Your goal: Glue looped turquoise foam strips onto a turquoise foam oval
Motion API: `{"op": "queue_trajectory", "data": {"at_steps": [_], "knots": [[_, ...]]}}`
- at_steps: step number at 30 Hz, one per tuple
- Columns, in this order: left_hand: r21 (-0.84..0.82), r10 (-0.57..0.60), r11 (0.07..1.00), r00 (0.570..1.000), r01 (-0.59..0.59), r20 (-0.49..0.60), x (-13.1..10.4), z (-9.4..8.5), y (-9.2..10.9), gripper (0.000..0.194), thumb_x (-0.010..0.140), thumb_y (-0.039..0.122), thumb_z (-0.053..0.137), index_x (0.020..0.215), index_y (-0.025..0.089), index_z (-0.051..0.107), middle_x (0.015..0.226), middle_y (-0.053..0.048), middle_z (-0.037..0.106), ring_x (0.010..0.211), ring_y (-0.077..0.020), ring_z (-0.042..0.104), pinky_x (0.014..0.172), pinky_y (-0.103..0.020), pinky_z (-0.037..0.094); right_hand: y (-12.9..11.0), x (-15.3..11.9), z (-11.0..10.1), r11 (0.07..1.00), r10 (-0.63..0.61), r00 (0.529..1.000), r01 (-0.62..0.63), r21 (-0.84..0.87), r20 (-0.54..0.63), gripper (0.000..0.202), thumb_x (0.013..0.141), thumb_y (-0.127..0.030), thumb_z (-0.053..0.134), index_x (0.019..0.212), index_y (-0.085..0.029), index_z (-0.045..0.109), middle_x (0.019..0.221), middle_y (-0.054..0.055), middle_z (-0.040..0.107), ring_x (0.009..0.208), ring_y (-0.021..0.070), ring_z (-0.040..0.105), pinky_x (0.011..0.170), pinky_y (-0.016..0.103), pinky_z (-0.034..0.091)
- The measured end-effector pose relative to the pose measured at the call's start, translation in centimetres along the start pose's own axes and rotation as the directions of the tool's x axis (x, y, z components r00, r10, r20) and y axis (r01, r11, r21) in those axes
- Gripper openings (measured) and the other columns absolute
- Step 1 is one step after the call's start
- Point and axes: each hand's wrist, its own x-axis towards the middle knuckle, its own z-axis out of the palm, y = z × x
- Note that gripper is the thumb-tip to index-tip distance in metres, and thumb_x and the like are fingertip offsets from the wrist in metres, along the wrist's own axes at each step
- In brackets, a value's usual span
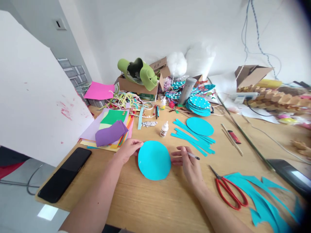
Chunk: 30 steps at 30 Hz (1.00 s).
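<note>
A round blue disc point(154, 160) is in front of me near the table's front edge. My left hand point(128, 150) pinches its upper left rim between thumb and fingers. At the disc's right edge is my right hand point(186, 161), its fingers curled round a thin pen point(193, 156) whose dark tip points right. Just beyond the disc stands a small white glue bottle point(164, 129). Blue paper strips point(191, 137) and another blue disc point(200, 126) lie to the upper right. Red-handled scissors point(229, 191) rest right of my right forearm.
Blue paper scraps point(262, 197) spread at the right front. A black phone point(65, 174) lies at the left edge, below stacked coloured sheets point(110, 129). Along the wall are a metal flask point(187, 91), a cardboard box point(133, 87) and stacked discs point(198, 106). A long stick point(243, 132) crosses the right side.
</note>
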Motion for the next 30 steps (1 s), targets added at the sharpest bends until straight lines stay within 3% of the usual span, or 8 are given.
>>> {"op": "queue_trajectory", "data": {"at_steps": [6, 14, 18, 21, 30], "knots": [[-0.182, -0.092, 0.978, 0.993, 0.104, 0.076, 0.0, 0.0, 0.2, 0.034, 0.057, 0.032, 0.081, 0.084, 0.014, 0.071, 0.072, -0.002, 0.067, 0.061, -0.0133, 0.058, 0.058, -0.026, 0.044, -0.8, -0.5, 0.3, 0.998, -0.018, 1.000, 0.019, 0.059, -0.014, 0.047, 0.084, -0.065, 0.046, 0.098, -0.021, 0.053, 0.081, 0.007, 0.068, 0.063, 0.0194, 0.067, 0.057, 0.031, 0.055], [-0.355, -0.015, 0.934, 0.998, 0.036, 0.062, 0.3, 0.2, 0.1, 0.029, 0.056, 0.024, 0.081, 0.081, 0.014, 0.070, 0.068, 0.001, 0.066, 0.059, -0.0102, 0.058, 0.058, -0.022, 0.042, -0.9, -0.7, 0.3, 0.979, -0.201, 0.972, 0.202, -0.004, -0.121, 0.037, 0.087, -0.057, 0.050, 0.099, -0.022, 0.055, 0.082, 0.005, 0.067, 0.070, 0.0177, 0.064, 0.066, 0.032, 0.053], [-0.416, -0.007, 0.909, 0.998, 0.035, 0.069, 0.2, 0.2, 0.4, 0.027, 0.058, 0.021, 0.080, 0.082, 0.013, 0.069, 0.068, 0.001, 0.066, 0.057, -0.0100, 0.058, 0.056, -0.022, 0.042, -0.1, -0.5, 0.3, 0.969, -0.240, 0.971, 0.240, -0.059, 0.007, 0.037, 0.082, -0.050, 0.062, 0.105, -0.023, 0.052, 0.096, 0.007, 0.065, 0.089, 0.0209, 0.063, 0.078, 0.035, 0.052], [-0.448, 0.001, 0.894, 0.998, 0.030, 0.069, 0.2, 0.4, 0.4, 0.025, 0.058, 0.019, 0.079, 0.080, 0.014, 0.069, 0.067, 0.001, 0.066, 0.055, -0.0094, 0.057, 0.055, -0.021, 0.042, 0.6, -0.3, 0.3, 0.961, -0.249, 0.960, 0.261, -0.088, 0.127, 0.037, 0.081, -0.047, 0.064, 0.105, -0.022, 0.052, 0.091, 0.006, 0.063, 0.084, 0.0201, 0.061, 0.075, 0.034, 0.051], [-0.458, -0.007, 0.883, 0.977, 0.106, 0.212, 0.4, 1.3, -0.6, 0.036, 0.053, 0.017, 0.079, 0.088, 0.011, 0.071, 0.078, -0.007, 0.073, 0.075, -0.0201, 0.067, 0.074, -0.031, 0.048, 1.5, -0.1, 0.5, 0.959, -0.243, 0.957, 0.262, -0.109, 0.160, 0.035, 0.083, -0.045, 0.061, 0.106, -0.021, 0.052, 0.086, 0.005, 0.062, 0.077, 0.0192, 0.061, 0.070, 0.033, 0.050]]}}
